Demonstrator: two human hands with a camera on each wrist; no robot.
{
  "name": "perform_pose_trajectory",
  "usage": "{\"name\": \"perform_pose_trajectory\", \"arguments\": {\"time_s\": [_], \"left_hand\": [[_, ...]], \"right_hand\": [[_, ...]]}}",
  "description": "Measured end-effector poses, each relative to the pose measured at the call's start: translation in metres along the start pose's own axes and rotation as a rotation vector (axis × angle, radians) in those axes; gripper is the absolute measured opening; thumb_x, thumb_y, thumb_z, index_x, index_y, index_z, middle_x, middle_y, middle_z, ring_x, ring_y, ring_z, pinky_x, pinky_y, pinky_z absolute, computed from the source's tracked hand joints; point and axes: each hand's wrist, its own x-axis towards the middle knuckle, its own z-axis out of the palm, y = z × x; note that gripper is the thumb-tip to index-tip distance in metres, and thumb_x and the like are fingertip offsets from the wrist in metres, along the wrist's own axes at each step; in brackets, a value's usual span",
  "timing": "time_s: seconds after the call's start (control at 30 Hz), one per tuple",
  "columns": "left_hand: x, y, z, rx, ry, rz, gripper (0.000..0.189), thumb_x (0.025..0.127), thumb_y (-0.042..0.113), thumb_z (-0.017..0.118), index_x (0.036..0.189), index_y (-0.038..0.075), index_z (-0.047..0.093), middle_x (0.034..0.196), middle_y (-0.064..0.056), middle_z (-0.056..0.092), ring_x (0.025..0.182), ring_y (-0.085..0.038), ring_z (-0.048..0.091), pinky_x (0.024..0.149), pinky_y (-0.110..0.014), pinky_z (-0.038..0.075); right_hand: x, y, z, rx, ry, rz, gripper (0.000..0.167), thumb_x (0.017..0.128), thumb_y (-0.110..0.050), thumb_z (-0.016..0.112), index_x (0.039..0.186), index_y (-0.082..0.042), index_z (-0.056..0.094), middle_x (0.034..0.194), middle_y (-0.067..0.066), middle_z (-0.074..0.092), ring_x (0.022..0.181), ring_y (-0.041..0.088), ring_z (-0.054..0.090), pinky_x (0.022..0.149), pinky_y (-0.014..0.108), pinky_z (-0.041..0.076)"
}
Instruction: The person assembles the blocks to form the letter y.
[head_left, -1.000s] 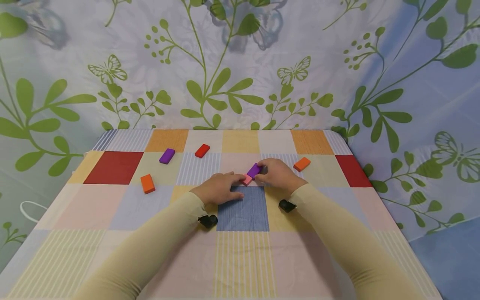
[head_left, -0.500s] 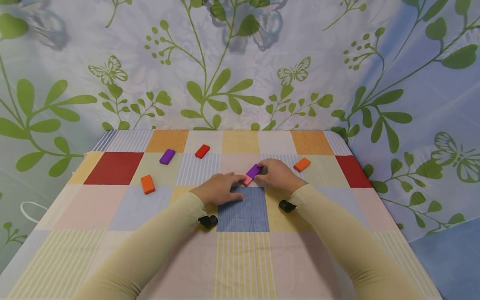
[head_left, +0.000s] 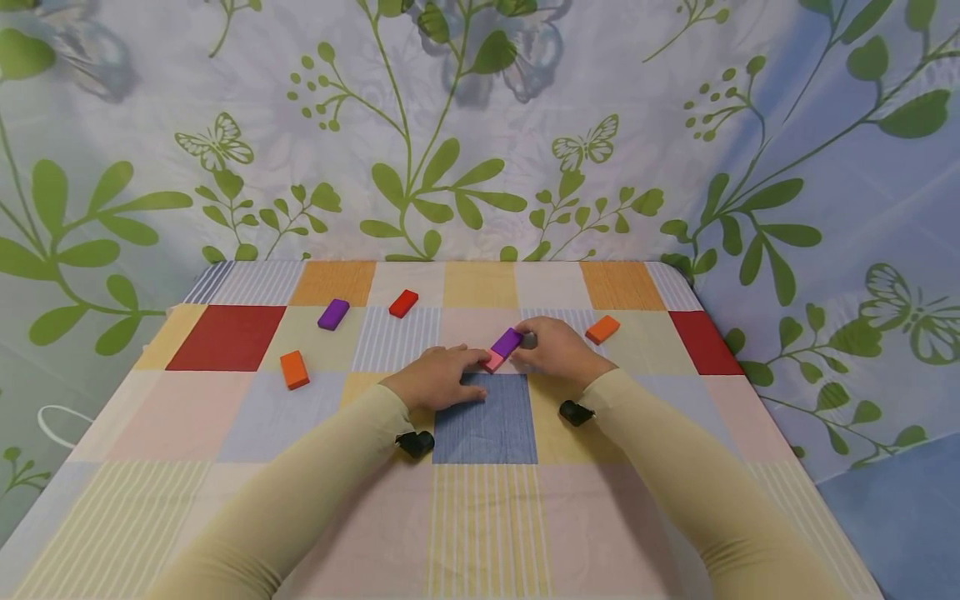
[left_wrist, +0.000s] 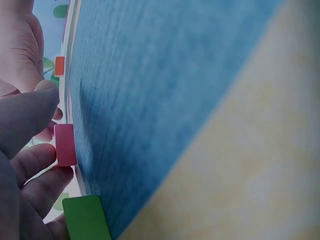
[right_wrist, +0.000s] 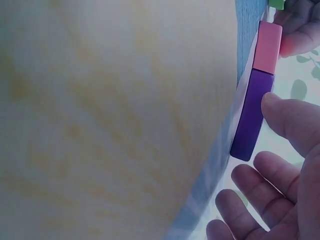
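Note:
A pink block and a purple block lie end to end in one slanting line on the patchwork cloth. My right hand pinches the purple block; its thumb presses the side in the right wrist view. My left hand lies palm down, fingers extended, fingertips touching the pink block from its far left side. In the left wrist view the left thumb stands apart from the pink block. A green block sits by the left fingers there; in the head view that hand hides it.
Farther left lie a purple block, a red block and an orange block. Another orange block sits just beyond the right hand. A patterned curtain hangs behind the table's far edge.
The purple block under my right hand has turned and shifted slightly, so its end now meets the pink block's end in line. The left hand has stayed in place.

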Motion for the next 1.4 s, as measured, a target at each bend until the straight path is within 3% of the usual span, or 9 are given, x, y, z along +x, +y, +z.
{"name": "perform_pose_trajectory", "arguments": {"time_s": [0.27, 0.5, 0.73, 0.87, 1.07, 1.2, 1.3, 1.4], "left_hand": [[-0.001, 0.002, -0.002, 0.000, 0.005, 0.010, 0.067, 0.099, 0.046, 0.071, 0.158, 0.024, 0.048, 0.154, 0.000, 0.059, 0.145, -0.025, 0.053, 0.126, -0.054, 0.031], [-0.003, 0.002, -0.002, -0.004, -0.001, 0.002, 0.066, 0.099, 0.045, 0.071, 0.158, 0.025, 0.048, 0.157, 0.001, 0.056, 0.155, -0.027, 0.042, 0.130, -0.057, 0.023], [-0.005, 0.003, 0.000, -0.005, 0.005, -0.002, 0.067, 0.099, 0.046, 0.071, 0.159, 0.026, 0.047, 0.158, 0.001, 0.055, 0.156, -0.027, 0.040, 0.131, -0.058, 0.020], [-0.005, 0.004, 0.002, -0.003, 0.008, -0.004, 0.067, 0.099, 0.045, 0.071, 0.159, 0.026, 0.047, 0.160, 0.000, 0.054, 0.155, -0.025, 0.041, 0.131, -0.059, 0.020], [-0.006, 0.004, 0.005, -0.002, 0.016, -0.007, 0.068, 0.099, 0.045, 0.071, 0.160, 0.025, 0.046, 0.161, -0.002, 0.052, 0.155, -0.025, 0.042, 0.131, -0.059, 0.020], [-0.006, 0.004, 0.008, 0.014, 0.015, -0.014, 0.069, 0.099, 0.047, 0.071, 0.160, 0.026, 0.046, 0.161, -0.003, 0.052, 0.155, -0.026, 0.041, 0.130, -0.058, 0.021], [-0.005, 0.004, 0.010, 0.019, 0.012, -0.020, 0.070, 0.099, 0.048, 0.070, 0.160, 0.026, 0.046, 0.162, -0.002, 0.052, 0.157, -0.028, 0.039, 0.130, -0.058, 0.021], [-0.005, 0.004, 0.010, 0.019, 0.008, -0.024, 0.069, 0.099, 0.048, 0.070, 0.160, 0.027, 0.046, 0.162, -0.002, 0.052, 0.158, -0.029, 0.037, 0.130, -0.058, 0.021]], "right_hand": [[-0.006, 0.011, -0.011, -0.016, 0.059, 0.007, 0.053, 0.099, -0.029, 0.073, 0.144, -0.003, 0.062, 0.150, 0.020, 0.060, 0.143, 0.040, 0.053, 0.122, 0.055, 0.040], [-0.016, 0.045, -0.029, -0.011, 0.150, 0.037, 0.049, 0.101, -0.026, 0.071, 0.140, 0.002, 0.061, 0.152, 0.023, 0.055, 0.149, 0.044, 0.040, 0.124, 0.059, 0.034], [-0.028, 0.087, -0.043, -0.019, 0.223, 0.092, 0.049, 0.099, -0.026, 0.071, 0.137, 0.003, 0.063, 0.139, 0.025, 0.063, 0.128, 0.043, 0.054, 0.109, 0.058, 0.048], [-0.036, 0.104, -0.044, -0.028, 0.231, 0.121, 0.051, 0.098, -0.030, 0.073, 0.135, 0.004, 0.064, 0.136, 0.025, 0.062, 0.122, 0.041, 0.054, 0.104, 0.057, 0.051], [-0.045, 0.116, -0.044, -0.005, 0.206, 0.152, 0.048, 0.096, -0.032, 0.076, 0.125, 0.004, 0.068, 0.123, 0.023, 0.066, 0.102, 0.034, 0.055, 0.083, 0.045, 0.048], [-0.047, 0.119, -0.043, -0.006, 0.180, 0.176, 0.048, 0.097, -0.030, 0.074, 0.129, 0.005, 0.066, 0.136, 0.027, 0.064, 0.117, 0.041, 0.058, 0.100, 0.055, 0.051], [-0.048, 0.120, -0.042, -0.007, 0.165, 0.190, 0.049, 0.097, -0.028, 0.072, 0.133, 0.005, 0.063, 0.145, 0.029, 0.059, 0.131, 0.046, 0.054, 0.114, 0.062, 0.044], [-0.048, 0.122, -0.042, -0.007, 0.162, 0.188, 0.051, 0.098, -0.027, 0.072, 0.136, 0.006, 0.062, 0.146, 0.030, 0.058, 0.133, 0.048, 0.054, 0.114, 0.063, 0.043]]}}
